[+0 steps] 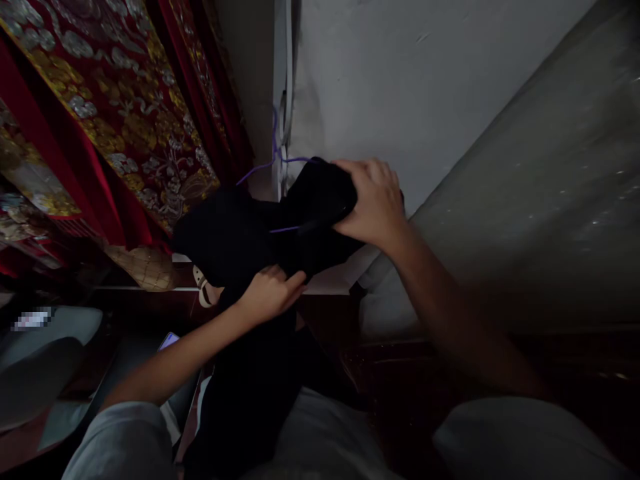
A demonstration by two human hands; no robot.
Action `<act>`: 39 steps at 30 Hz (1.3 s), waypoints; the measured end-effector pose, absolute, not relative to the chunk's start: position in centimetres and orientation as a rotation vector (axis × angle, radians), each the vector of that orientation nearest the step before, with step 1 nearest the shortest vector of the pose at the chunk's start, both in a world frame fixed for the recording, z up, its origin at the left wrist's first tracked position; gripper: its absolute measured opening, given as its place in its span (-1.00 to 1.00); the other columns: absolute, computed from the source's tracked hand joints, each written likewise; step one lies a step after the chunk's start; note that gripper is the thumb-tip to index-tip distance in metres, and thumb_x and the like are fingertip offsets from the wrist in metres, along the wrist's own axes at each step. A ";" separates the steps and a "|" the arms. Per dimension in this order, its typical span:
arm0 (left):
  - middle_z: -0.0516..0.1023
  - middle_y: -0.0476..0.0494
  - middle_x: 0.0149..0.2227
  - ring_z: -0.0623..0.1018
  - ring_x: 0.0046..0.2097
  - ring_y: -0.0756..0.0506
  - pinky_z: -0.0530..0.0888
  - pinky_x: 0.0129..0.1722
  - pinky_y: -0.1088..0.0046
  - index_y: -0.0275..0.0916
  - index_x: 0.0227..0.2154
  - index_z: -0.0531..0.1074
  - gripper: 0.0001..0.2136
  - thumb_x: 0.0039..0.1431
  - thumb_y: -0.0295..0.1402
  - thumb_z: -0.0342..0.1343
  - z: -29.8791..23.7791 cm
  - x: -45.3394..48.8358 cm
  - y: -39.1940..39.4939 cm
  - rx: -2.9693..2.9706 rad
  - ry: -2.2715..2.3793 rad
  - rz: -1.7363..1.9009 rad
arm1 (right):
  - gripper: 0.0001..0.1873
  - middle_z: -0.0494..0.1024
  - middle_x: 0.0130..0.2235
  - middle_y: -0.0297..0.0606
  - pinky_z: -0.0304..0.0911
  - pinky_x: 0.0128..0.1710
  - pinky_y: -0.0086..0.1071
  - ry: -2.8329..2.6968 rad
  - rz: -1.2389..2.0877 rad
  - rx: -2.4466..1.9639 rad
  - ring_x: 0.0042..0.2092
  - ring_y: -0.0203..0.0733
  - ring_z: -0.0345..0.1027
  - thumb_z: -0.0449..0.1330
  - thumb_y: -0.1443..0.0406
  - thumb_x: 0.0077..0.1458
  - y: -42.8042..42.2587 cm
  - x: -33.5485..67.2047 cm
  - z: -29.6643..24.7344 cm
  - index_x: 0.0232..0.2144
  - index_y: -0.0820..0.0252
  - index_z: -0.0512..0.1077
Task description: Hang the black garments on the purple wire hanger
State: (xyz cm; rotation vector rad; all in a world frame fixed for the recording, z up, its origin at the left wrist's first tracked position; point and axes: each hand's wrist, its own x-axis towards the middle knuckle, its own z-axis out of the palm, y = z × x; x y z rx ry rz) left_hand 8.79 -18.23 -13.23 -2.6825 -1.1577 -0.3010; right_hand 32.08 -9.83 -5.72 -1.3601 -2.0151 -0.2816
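Note:
A black garment [215, 233] hangs on a thin purple hanger [275, 143], whose wire arms reach into its shoulders. At the garment's right shoulder, my right hand [373, 200] is closed round the bunched cloth. Lower down, near the middle of the garment, my left hand [273, 291] is closed on the cloth with its thumb lying along the front. A short stretch of purple wire shows between the folds. Dark folds hide much of the garment's shape.
Red curtains [150, 113] with gold and silver embroidery hang at the left. A pale wall [400, 87] stands behind, and a large plastic-covered surface [550, 200] slants along the right. Below left are a cream shoe [201, 287] and a lit phone [169, 341].

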 end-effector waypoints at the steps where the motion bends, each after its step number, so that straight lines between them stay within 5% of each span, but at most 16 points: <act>1: 0.56 -0.19 -0.36 0.59 -0.25 -0.20 0.48 -0.26 0.31 -0.18 -0.06 0.47 -0.73 0.48 -0.18 -0.07 -13.5 8.6 -18.3 -2.669 -1.168 -0.367 | -0.07 0.35 0.16 0.01 0.18 0.22 0.15 -1.960 -0.291 -1.392 0.23 0.30 0.24 0.39 0.24 -0.09 -9.8 32.5 -5.9 0.33 0.10 0.20; 5: 0.55 -0.22 -0.22 0.55 -0.18 -0.19 0.47 -0.22 0.31 -0.20 -0.02 0.45 -0.74 0.50 -0.24 -0.11 -12.3 8.2 -17.7 -2.569 -1.270 -0.546 | -0.17 0.33 0.19 0.04 0.17 0.20 0.21 -1.756 -0.254 -1.486 0.27 0.37 0.19 0.35 0.17 0.05 -9.2 34.1 -6.1 0.32 0.04 0.16; 10: 0.54 -0.22 -0.20 0.55 -0.15 -0.19 0.46 -0.21 0.31 -0.21 -0.07 0.46 -0.75 0.50 -0.23 -0.08 -9.4 8.6 -16.9 -2.521 -1.354 -0.673 | 0.01 0.31 0.22 0.15 0.15 0.24 0.18 -1.790 -0.198 -1.567 0.27 0.37 0.18 0.46 0.24 -0.11 -8.1 33.2 -3.7 0.35 0.24 0.18; 15: 0.53 -0.20 -0.23 0.57 -0.19 -0.17 0.51 -0.21 0.30 -0.18 -0.18 0.42 -0.83 0.46 -0.24 -0.01 -10.9 9.1 -17.1 -2.590 -1.500 -0.982 | -0.08 0.30 0.22 0.04 0.11 0.27 0.24 -1.905 -0.191 -1.362 0.30 0.35 0.15 0.38 0.24 -0.01 -8.6 32.2 -3.9 0.37 0.06 0.16; 18: 0.55 -0.20 -0.16 0.59 -0.15 -0.17 0.56 -0.12 0.24 -0.14 -0.08 0.39 -0.89 0.44 -0.33 -0.01 -13.8 9.7 -17.8 -2.710 -1.510 -1.233 | -0.02 0.25 0.27 0.04 0.08 0.30 0.28 -1.926 -0.198 -1.316 0.34 0.36 0.08 0.37 0.27 -0.06 -9.2 32.7 -5.6 0.39 0.05 0.12; 21: 0.53 -0.25 0.04 0.60 -0.08 -0.15 0.58 -0.04 0.22 -0.07 0.17 0.26 -0.70 0.43 -0.32 0.01 -17.0 11.0 -18.8 -2.761 -1.554 -1.503 | 0.10 0.07 0.39 0.01 -0.05 0.35 0.36 -1.937 -0.249 -1.325 0.45 0.42 -0.19 0.37 0.29 -0.11 -10.4 32.5 -6.4 0.43 0.02 0.01; 23: 0.48 -0.29 0.12 0.60 -0.08 -0.14 0.60 -0.06 0.23 -0.04 0.32 0.08 -0.52 0.42 -0.29 0.04 -18.9 12.2 -19.2 -2.688 -1.654 -1.700 | 0.02 0.03 0.42 -0.04 -0.02 0.33 0.38 -1.894 -0.213 -1.316 0.48 0.40 -0.24 0.33 0.23 -0.02 -11.6 31.5 -6.8 0.43 -0.02 0.02; 27: 0.52 -0.18 -0.09 0.62 -0.20 -0.09 0.61 -0.16 0.33 -0.04 0.40 -0.19 -0.28 0.36 -0.27 0.13 -21.4 14.2 -19.2 -2.377 -1.912 -2.070 | -0.46 0.32 0.27 -0.08 0.25 0.21 0.16 -1.526 0.140 -1.202 0.30 0.16 0.22 0.11 0.15 0.22 -15.1 27.9 -10.6 0.24 -0.03 0.24; 30: 0.55 -0.12 -0.16 0.64 -0.19 -0.07 0.62 -0.12 0.34 -0.09 0.32 0.03 -0.38 0.30 -0.25 0.19 -22.5 14.6 -19.1 -2.277 -2.042 -2.178 | -0.70 0.53 -0.04 -0.13 0.40 0.01 -0.06 -1.324 0.632 -1.158 -0.01 0.01 0.45 0.16 0.09 0.20 -17.3 24.9 -15.7 -0.05 0.03 0.38; 33: 0.59 -0.17 -0.12 0.65 -0.09 -0.12 0.62 -0.05 0.31 -0.18 0.05 0.35 -0.69 0.28 -0.29 0.16 -23.1 14.1 -19.2 -2.239 -2.025 -2.303 | -0.77 0.53 -0.20 -0.19 0.40 -0.03 -0.12 -1.231 0.877 -1.155 -0.11 -0.04 0.44 0.28 0.15 0.06 -18.1 22.8 -19.5 -0.25 0.07 0.39; 39: 0.60 -0.20 -0.11 0.62 -0.08 -0.12 0.58 -0.06 0.35 -0.24 -0.06 0.53 -0.79 0.28 -0.35 0.18 -22.5 12.6 -19.1 -2.192 -1.880 -2.370 | -0.77 0.60 -0.13 -0.19 0.43 -0.10 -0.25 -1.203 0.987 -1.001 -0.08 -0.11 0.49 0.32 0.24 0.07 -17.8 23.2 -20.3 -0.18 0.12 0.56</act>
